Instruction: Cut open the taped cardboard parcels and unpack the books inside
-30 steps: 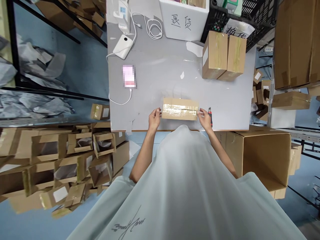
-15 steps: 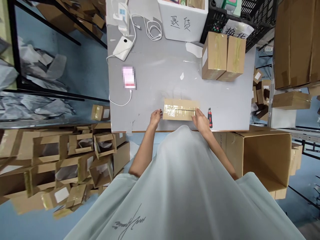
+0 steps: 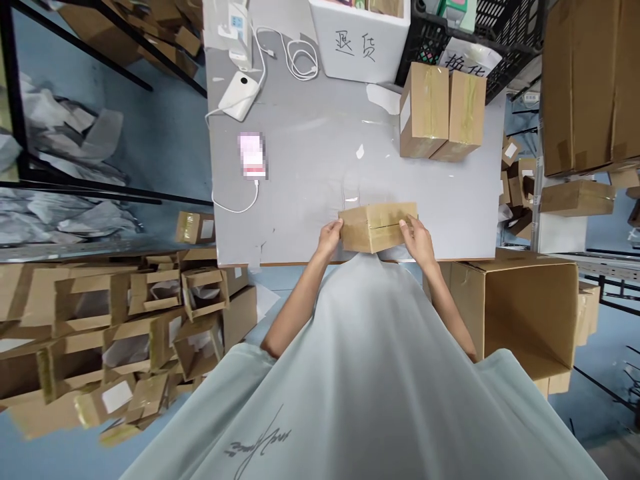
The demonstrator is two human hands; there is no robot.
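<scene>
A small taped cardboard box (image 3: 376, 225) is held between both my hands at the near edge of the grey table (image 3: 310, 153). My left hand (image 3: 330, 238) grips its left end with curled fingers. My right hand (image 3: 418, 240) clasps its right end, fingers over the top. The box is tilted, raised a little off the table, and hides the spot where the red-handled knife lay.
Two taped boxes (image 3: 440, 110) stand at the table's back right beside a white bin (image 3: 360, 40) with writing. A phone (image 3: 251, 155) on a cable, a power bank (image 3: 239, 95) and chargers lie at left. A big open carton (image 3: 520, 313) stands on the floor at right; several opened boxes (image 3: 125, 320) are piled left.
Both hands closed on the box ends, lifted and tilted it and shifted it slightly right. The red-handled knife beside it is now out of sight.
</scene>
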